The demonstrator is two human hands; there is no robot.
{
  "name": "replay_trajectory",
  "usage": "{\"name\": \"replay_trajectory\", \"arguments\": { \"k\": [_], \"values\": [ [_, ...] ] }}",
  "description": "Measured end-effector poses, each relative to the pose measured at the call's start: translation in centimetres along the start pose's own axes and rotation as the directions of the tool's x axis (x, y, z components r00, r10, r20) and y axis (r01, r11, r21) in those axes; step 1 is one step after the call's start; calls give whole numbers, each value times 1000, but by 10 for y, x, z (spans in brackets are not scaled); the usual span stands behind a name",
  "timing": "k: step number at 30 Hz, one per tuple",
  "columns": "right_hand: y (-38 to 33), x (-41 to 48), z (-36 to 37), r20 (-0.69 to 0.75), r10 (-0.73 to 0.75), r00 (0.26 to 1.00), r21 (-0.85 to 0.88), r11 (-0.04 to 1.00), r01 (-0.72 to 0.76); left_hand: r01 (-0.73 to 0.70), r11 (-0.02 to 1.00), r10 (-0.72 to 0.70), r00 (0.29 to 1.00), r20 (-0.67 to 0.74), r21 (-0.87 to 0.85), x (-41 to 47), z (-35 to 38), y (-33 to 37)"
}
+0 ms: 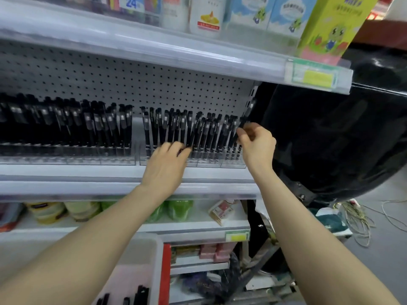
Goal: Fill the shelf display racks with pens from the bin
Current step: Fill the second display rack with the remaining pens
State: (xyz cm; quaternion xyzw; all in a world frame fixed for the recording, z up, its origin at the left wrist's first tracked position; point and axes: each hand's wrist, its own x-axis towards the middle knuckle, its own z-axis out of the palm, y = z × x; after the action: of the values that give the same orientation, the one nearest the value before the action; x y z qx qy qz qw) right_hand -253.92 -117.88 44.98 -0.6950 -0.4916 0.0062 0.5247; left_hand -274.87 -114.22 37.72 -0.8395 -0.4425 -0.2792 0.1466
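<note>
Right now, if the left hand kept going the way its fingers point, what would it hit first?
The black pens standing in the clear rack. The left hand points into that row and its fingertips seem to touch them; behind lies the pegboard, though depth is hard to judge.

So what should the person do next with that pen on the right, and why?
Probably slide the pen down into the rightmost slot of the rack. The right hand pinches it at that end, tilted and not yet seated, while the left hand rests on pens farther left.
</note>
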Motion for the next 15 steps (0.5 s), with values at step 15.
{"name": "replay_trajectory", "arguments": {
  "k": [15],
  "values": [
    [26, 2, 37, 180, 54, 982, -191, 981, -19, 5, 999, -7, 998, -55, -37, -4, 11, -1]
  ]
}}
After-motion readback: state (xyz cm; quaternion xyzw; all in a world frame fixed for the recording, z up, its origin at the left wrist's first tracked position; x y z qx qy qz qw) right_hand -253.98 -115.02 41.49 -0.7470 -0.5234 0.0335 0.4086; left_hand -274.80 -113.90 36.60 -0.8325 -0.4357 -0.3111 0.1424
